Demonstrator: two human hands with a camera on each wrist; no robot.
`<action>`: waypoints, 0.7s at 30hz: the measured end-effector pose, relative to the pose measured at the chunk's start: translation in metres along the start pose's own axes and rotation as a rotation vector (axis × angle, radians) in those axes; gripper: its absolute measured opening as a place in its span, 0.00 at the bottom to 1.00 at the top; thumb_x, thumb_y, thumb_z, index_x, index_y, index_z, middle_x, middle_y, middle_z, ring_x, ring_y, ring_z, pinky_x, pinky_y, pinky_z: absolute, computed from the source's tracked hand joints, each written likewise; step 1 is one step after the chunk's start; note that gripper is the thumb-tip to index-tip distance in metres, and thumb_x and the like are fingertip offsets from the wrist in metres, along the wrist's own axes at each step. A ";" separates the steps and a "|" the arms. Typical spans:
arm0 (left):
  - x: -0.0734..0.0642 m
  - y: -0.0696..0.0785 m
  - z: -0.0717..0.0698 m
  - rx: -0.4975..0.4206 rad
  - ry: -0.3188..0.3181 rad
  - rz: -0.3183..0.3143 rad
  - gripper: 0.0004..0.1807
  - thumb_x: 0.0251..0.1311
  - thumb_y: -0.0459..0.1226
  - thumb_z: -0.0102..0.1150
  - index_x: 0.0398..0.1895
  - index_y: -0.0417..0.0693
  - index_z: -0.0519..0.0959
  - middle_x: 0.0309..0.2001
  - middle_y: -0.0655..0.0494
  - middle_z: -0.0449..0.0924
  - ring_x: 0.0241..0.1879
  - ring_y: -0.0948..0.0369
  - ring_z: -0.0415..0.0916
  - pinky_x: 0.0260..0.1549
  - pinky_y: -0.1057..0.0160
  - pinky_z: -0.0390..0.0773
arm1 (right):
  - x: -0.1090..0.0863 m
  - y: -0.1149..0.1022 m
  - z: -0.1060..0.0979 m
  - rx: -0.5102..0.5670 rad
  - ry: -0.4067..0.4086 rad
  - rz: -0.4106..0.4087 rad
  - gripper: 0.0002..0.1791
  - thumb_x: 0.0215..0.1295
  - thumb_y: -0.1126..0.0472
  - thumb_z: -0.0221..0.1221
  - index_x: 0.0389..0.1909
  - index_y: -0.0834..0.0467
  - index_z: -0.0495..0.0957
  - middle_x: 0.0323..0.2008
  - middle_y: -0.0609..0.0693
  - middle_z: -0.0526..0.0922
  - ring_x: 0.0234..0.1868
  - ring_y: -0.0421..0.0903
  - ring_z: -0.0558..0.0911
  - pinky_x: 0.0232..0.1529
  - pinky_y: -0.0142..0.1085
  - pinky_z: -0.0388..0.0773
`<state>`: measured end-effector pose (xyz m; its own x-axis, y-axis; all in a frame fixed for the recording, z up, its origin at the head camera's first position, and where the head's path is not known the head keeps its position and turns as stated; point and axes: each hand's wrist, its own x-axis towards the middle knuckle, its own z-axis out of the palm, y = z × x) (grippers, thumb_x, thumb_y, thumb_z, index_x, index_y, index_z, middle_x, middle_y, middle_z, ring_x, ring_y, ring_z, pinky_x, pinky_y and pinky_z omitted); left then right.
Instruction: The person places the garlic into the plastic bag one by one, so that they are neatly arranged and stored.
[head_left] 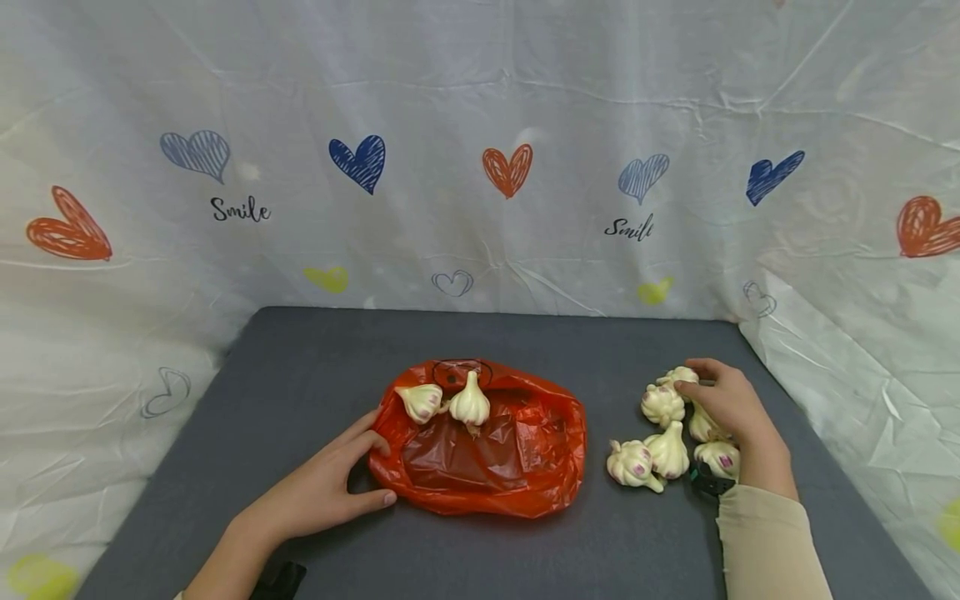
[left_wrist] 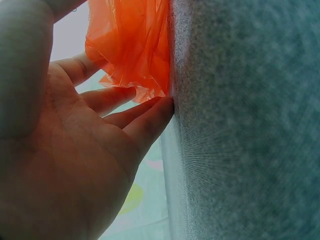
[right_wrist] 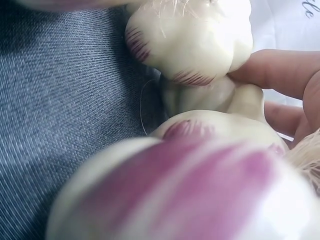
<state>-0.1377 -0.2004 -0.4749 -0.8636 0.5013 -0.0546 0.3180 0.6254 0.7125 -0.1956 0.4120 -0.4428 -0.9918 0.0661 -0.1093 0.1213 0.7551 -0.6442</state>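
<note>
Right hand (head_left: 726, 408): plain beige sleeve (head_left: 772, 542); small black wrist unit (head_left: 708, 481). Left hand (head_left: 318, 492): dark wrist device (head_left: 279, 581), partly cropped, seemingly matching.

the left forearm (head_left: 243, 546) slants in from the lower left, and the left hand (head_left: 330, 483) reaches forward and rightward. its thumb (head_left: 371, 500) stands well apart from its fingers (left_wrist: 117, 100), which are slightly bent, while the palm (left_wrist: 75, 150) is bare. the right forearm (head_left: 772, 537), sleeved up to the wrist (head_left: 772, 467), leans up and leftward. the right hand (head_left: 731, 404) points left, thumb below forefinger.
</note>
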 end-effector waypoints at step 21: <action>-0.001 -0.003 0.000 0.004 -0.003 0.009 0.24 0.62 0.66 0.74 0.53 0.75 0.76 0.88 0.50 0.49 0.84 0.42 0.53 0.71 0.33 0.68 | -0.001 -0.006 -0.002 0.010 0.084 -0.017 0.41 0.83 0.42 0.59 0.80 0.68 0.64 0.75 0.74 0.68 0.72 0.75 0.70 0.65 0.70 0.70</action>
<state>-0.1378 -0.2026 -0.4766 -0.8595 0.5086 -0.0507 0.3270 0.6235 0.7102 -0.1957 0.4090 -0.4375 -0.9935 0.1081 -0.0343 0.1042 0.7504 -0.6527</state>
